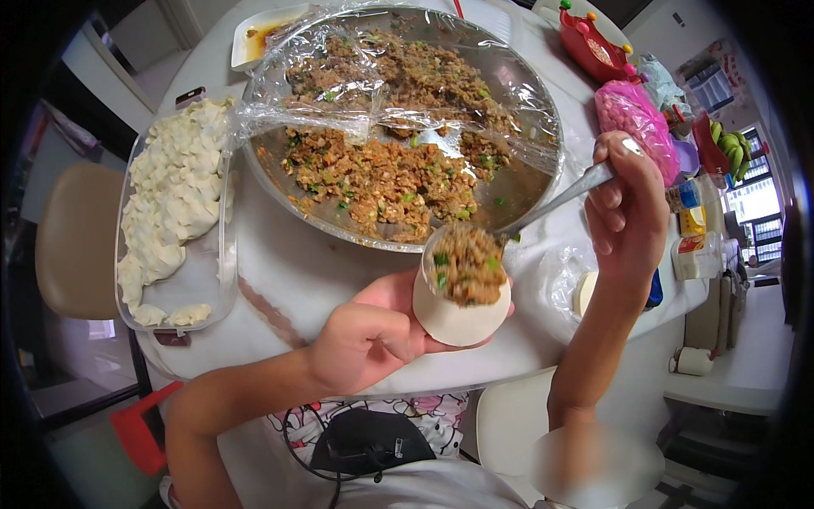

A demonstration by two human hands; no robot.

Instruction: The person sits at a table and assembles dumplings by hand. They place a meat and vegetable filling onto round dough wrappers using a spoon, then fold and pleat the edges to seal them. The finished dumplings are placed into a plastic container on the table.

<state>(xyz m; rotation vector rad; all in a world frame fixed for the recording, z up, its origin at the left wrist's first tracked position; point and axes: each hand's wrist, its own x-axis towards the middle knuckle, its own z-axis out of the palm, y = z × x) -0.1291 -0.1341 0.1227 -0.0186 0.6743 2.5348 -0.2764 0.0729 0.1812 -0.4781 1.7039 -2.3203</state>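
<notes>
A round, pale dumpling wrapper (460, 327) rests across the fingers of my left hand (360, 339), whose thumb is bent beside it. My right hand (632, 208) grips the handle of a metal spoon (564, 197), tilted down to the left. A lump of minced filling (468, 265) with green bits sits at the spoon's end, over the far half of the wrapper; whether it touches the wrapper I cannot tell. Just beyond stands a large metal bowl (530, 182) of the same filling (381, 182), its far part covered by clear plastic wrap (339, 97).
A clear plastic container (222, 293) of folded dumplings (174, 187) stands left of the bowl. More round wrappers (585, 293) lie in a clear bag by my right forearm. Farther right are a pink bag (636, 127), a red dish (585, 42) and bottles. A white dish (244, 55) holds brown sauce.
</notes>
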